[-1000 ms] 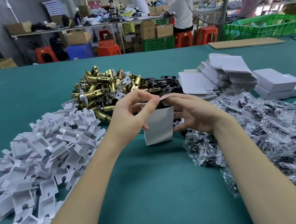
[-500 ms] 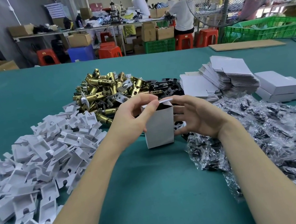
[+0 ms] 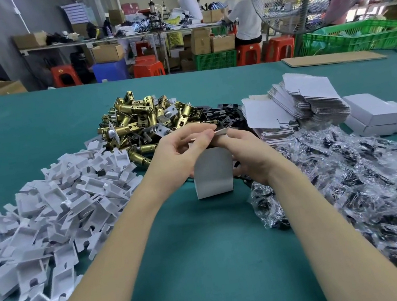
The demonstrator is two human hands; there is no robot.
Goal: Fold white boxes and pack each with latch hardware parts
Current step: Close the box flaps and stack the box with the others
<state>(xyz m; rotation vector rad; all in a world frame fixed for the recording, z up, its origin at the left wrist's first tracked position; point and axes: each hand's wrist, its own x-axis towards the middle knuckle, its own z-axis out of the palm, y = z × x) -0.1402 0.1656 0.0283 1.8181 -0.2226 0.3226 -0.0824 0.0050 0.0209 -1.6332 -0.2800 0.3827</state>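
Two hands on one small white box [image 3: 213, 174] standing upright on the green mat, left hand [image 3: 179, 153] and right hand [image 3: 247, 153] both pinching the thin top flap [image 3: 219, 132], probably so the bottom stays braced while the lid gets tucked. Smooth matte card. Left of the hands sits a heap of notched white inserts [image 3: 46, 216], beyond them shiny brass latches [image 3: 145, 119], and on the right crinkly plastic bags [image 3: 352, 178] plus flat box blanks [image 3: 296, 103].

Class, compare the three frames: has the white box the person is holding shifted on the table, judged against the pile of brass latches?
No. The white box stays upright on the table just in front of the brass latch pile, held between both hands; only the camera shifts slightly.
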